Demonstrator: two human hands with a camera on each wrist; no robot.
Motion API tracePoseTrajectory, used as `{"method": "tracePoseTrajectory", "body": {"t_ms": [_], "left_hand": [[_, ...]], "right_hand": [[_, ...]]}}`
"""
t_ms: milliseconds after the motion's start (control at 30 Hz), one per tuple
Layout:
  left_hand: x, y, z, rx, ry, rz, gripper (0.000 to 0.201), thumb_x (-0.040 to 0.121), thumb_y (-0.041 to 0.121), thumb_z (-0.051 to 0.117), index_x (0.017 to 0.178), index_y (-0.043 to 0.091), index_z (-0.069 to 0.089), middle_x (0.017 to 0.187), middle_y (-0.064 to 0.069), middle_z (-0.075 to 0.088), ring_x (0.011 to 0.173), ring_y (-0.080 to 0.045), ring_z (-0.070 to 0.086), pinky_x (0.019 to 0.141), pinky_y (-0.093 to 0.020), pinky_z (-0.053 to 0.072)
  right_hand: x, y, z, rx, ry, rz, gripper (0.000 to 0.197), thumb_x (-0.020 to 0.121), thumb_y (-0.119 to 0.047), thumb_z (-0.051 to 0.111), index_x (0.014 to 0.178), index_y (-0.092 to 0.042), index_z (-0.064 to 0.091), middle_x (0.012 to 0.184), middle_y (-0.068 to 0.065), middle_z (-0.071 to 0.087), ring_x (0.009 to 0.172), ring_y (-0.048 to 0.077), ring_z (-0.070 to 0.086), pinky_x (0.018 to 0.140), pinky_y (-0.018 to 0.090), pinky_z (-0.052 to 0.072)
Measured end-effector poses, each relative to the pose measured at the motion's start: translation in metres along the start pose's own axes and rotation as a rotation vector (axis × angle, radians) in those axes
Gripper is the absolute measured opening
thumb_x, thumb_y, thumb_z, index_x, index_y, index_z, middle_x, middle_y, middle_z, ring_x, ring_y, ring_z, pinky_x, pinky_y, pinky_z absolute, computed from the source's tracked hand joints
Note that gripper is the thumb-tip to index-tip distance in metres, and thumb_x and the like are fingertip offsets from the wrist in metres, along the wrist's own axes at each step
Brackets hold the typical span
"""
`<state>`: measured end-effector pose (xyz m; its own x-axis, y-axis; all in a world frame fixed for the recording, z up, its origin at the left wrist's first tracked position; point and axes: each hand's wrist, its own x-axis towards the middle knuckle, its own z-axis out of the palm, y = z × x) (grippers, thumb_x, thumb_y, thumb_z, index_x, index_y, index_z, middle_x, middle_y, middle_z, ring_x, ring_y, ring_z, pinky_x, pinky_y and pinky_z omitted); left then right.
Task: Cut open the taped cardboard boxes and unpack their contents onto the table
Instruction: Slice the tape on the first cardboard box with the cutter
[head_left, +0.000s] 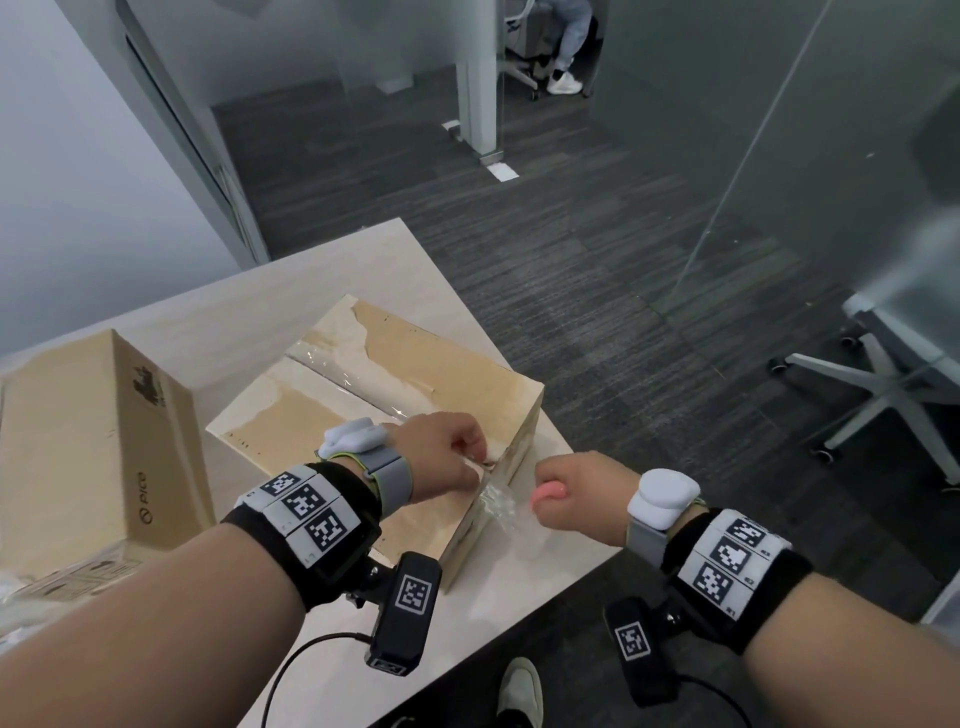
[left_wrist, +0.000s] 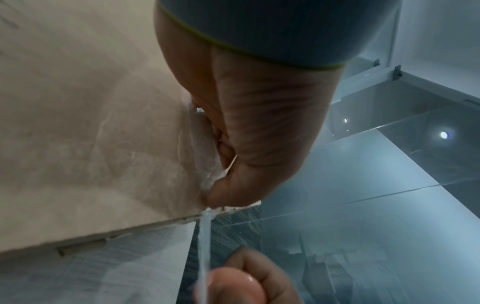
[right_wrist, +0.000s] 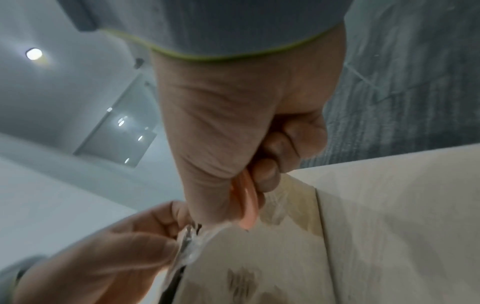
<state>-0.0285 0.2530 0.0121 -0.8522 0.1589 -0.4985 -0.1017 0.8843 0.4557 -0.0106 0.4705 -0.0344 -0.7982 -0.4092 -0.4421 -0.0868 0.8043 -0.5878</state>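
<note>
A worn cardboard box (head_left: 415, 364) with clear tape along its top seam lies in the middle of the table (head_left: 311, 280). My left hand (head_left: 447, 457) pinches the flap's edge at the box's near right corner; the thumb (left_wrist: 233, 191) presses on that edge. My right hand (head_left: 571, 499) sits just right of the corner, fist curled round a pink cutter (head_left: 548, 491), whose tip (right_wrist: 246, 207) points down at the box. A strand of clear tape (left_wrist: 203, 246) stretches from the corner to my right hand (left_wrist: 241, 281). My left hand (right_wrist: 116, 257) holds crumpled tape against the flap.
A second, closed cardboard box (head_left: 93, 441) with printed markings stands at the table's left. The table's right edge runs close by my right hand. An office chair (head_left: 883, 384) stands on the carpet to the right, beside glass walls. Someone sits far back (head_left: 571, 31).
</note>
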Motion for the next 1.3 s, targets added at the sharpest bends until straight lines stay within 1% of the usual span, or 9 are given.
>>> {"method": "tracePoseTrajectory", "body": {"t_ms": [100,233,333,467,600,800,967,1167,1300], "left_hand": [[-0.001,0.002,0.001,0.045,0.01,-0.012,0.012,0.077,0.033,0.069,0.087,0.039,0.066,0.103,0.015,0.066,0.092,-0.012,0.062,0.076,-0.026,0.04],[-0.001,0.005,0.001,0.101,-0.007,0.021,0.013,0.08,0.035,0.07,0.093,0.036,0.071,0.105,0.014,0.065,0.091,-0.011,0.06,0.068,-0.023,0.036],[-0.002,0.005,0.0,0.103,0.003,0.044,0.014,0.079,0.04,0.074,0.083,0.03,0.066,0.098,0.012,0.066,0.078,-0.007,0.056,0.06,-0.022,0.034],[-0.004,0.001,0.0,0.09,0.0,0.034,0.02,0.076,0.044,0.076,0.085,0.029,0.066,0.091,0.017,0.063,0.074,-0.006,0.056,0.062,-0.023,0.037],[-0.01,-0.003,-0.004,0.056,0.014,0.041,0.015,0.078,0.042,0.076,0.089,0.033,0.07,0.088,0.023,0.062,0.077,0.003,0.057,0.066,-0.017,0.035],[-0.012,-0.005,-0.007,0.008,-0.017,0.023,0.011,0.069,0.046,0.069,0.08,0.048,0.07,0.088,0.026,0.067,0.09,-0.002,0.065,0.088,-0.031,0.051],[-0.014,-0.003,-0.011,-0.031,-0.053,0.032,0.014,0.06,0.047,0.061,0.072,0.052,0.065,0.081,0.023,0.065,0.085,-0.014,0.067,0.085,-0.035,0.055],[-0.024,0.001,-0.018,-0.076,-0.075,0.041,0.018,0.059,0.042,0.053,0.073,0.046,0.064,0.065,0.032,0.061,0.075,-0.013,0.061,0.072,-0.028,0.046],[-0.029,-0.003,-0.022,-0.113,-0.088,0.084,0.03,0.058,0.033,0.057,0.082,0.049,0.065,0.083,0.025,0.066,0.078,-0.01,0.061,0.081,-0.034,0.053]], "right_hand": [[-0.003,0.006,-0.001,0.368,0.098,0.035,0.032,0.091,-0.026,0.062,0.059,-0.031,0.058,0.062,-0.007,0.051,0.057,0.012,0.046,0.055,0.028,0.039],[-0.001,0.001,0.0,0.799,0.095,0.064,0.016,0.089,-0.019,0.067,0.073,-0.023,0.069,0.078,0.002,0.066,0.078,0.014,0.067,0.061,0.033,0.053],[0.001,-0.006,-0.002,0.88,0.136,0.05,0.006,0.079,-0.022,0.066,0.075,-0.02,0.069,0.078,0.004,0.07,0.076,0.016,0.068,0.061,0.034,0.052],[0.001,-0.009,-0.004,0.989,0.167,0.018,0.015,0.094,-0.01,0.058,0.082,-0.012,0.067,0.087,0.01,0.074,0.072,0.02,0.066,0.057,0.032,0.049],[0.0,-0.012,-0.008,1.139,0.154,-0.001,0.009,0.092,-0.015,0.061,0.092,-0.006,0.063,0.103,0.012,0.076,0.079,0.025,0.063,0.056,0.031,0.051],[-0.004,-0.019,-0.005,0.886,0.024,-0.053,0.028,0.091,-0.025,0.072,0.102,0.001,0.071,0.088,0.01,0.069,0.079,0.021,0.07,0.057,0.033,0.053],[-0.003,-0.019,0.0,0.832,-0.001,-0.062,0.025,0.091,-0.027,0.073,0.091,-0.002,0.073,0.068,-0.002,0.065,0.064,0.014,0.059,0.056,0.026,0.046],[-0.001,-0.02,0.008,1.005,0.054,-0.093,0.031,0.081,-0.031,0.079,0.095,-0.004,0.077,0.075,0.008,0.063,0.071,0.02,0.056,0.066,0.032,0.049],[-0.002,-0.024,0.008,0.912,0.053,-0.158,0.018,0.089,-0.024,0.077,0.097,-0.008,0.078,0.09,0.017,0.069,0.081,0.017,0.063,0.077,0.042,0.058]]}}
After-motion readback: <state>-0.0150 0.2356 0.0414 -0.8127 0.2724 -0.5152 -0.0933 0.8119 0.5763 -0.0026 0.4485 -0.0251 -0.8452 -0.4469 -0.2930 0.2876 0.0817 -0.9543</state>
